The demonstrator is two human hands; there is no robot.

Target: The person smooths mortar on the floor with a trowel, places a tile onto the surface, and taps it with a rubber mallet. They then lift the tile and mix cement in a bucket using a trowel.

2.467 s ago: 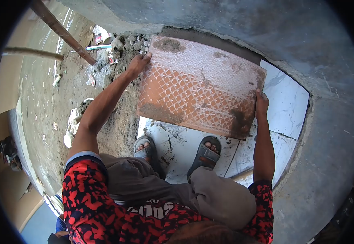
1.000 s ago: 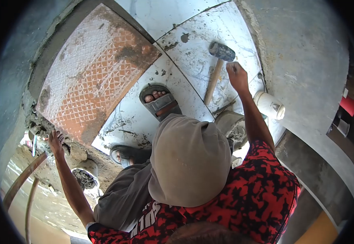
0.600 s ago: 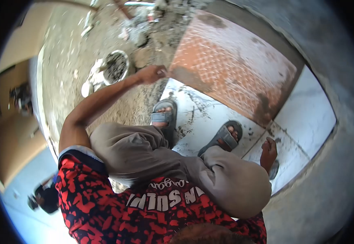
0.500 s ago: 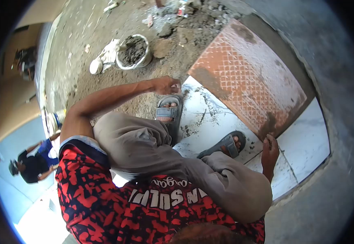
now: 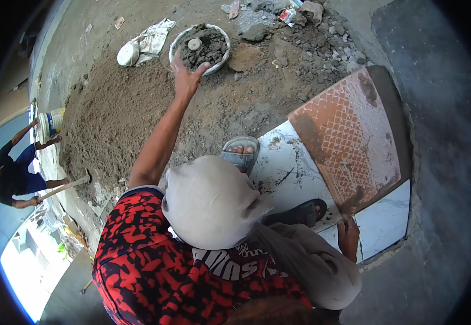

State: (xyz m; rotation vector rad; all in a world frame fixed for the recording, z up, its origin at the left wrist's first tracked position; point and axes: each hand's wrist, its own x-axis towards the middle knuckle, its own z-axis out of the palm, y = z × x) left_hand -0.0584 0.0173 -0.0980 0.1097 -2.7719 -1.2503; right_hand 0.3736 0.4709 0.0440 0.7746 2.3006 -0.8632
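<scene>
My left hand [image 5: 187,76] reaches out with thumb and fingers spread, at the near rim of a white bucket [image 5: 226,57]. Dark wet mortar [image 5: 214,44] fills the bucket, and a small round pale object [image 5: 195,44] sits on it. My right hand [image 5: 348,233] has its fingers curled at the near corner of a large tile [image 5: 349,146]. Whether they grip that corner is hidden. The tile shows its brown, ridged back, smeared with mortar. White marbled tiles [image 5: 295,168] lie beside it, under my sandals.
Loose sand [image 5: 116,114] spreads to the left, with rubble [image 5: 327,40] at the top. A white cloth [image 5: 157,38] lies left of the bucket. At far left another person [image 5: 16,168] holds a long-handled tool [image 5: 65,188] and a pail [image 5: 50,124].
My left hand has moved from beside my sandal up to the bucket and opened. My right hand stays at the tile's corner. The view has shifted, showing more sand and the other person.
</scene>
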